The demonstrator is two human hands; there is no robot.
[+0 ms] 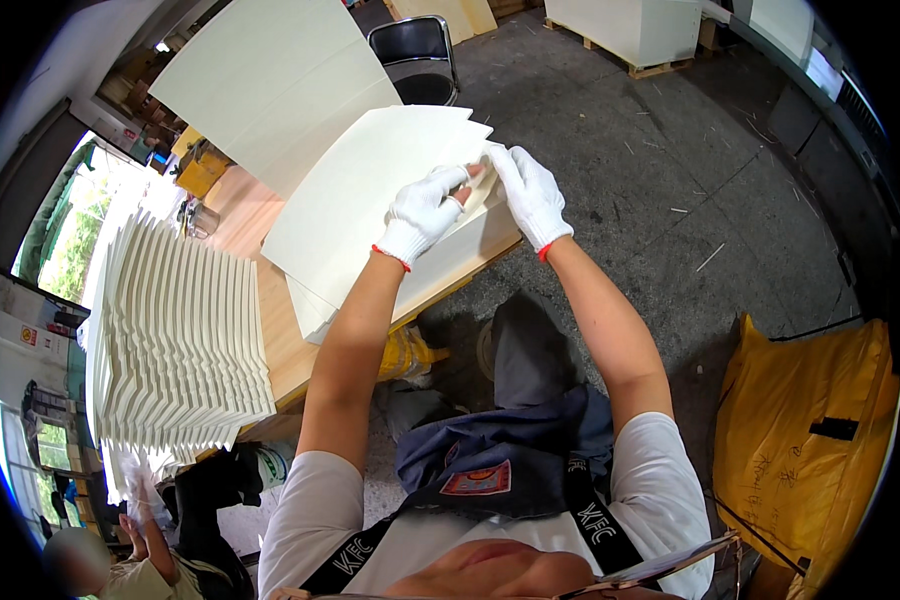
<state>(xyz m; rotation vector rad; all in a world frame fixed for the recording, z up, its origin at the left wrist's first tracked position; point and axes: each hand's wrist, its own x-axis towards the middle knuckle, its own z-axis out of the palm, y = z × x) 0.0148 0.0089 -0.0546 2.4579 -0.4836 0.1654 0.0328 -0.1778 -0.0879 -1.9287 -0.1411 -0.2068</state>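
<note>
A stack of white cardboard sheets [370, 165] with fanned, pointed ends lies on the wooden table in front of me. Both my hands wear white knit gloves with red cuffs, and they meet at the right end of the stack. With bare thumb and forefinger tips, my left hand [422, 212] grips the raised edge of a sheet from its left side. My right hand [530, 198] curls its fingers over the same edge from the right. Part of that edge is hidden by the gloves.
A tall pile of nested white folded sheets [180, 340] stands at the left. A large white panel [280, 90] leans beyond the wooden table [282, 330]. Behind are a black chair [415, 60] and yellow bin [202, 168]. A yellow bag [810, 440] sits right; another person [160, 560] sits lower left.
</note>
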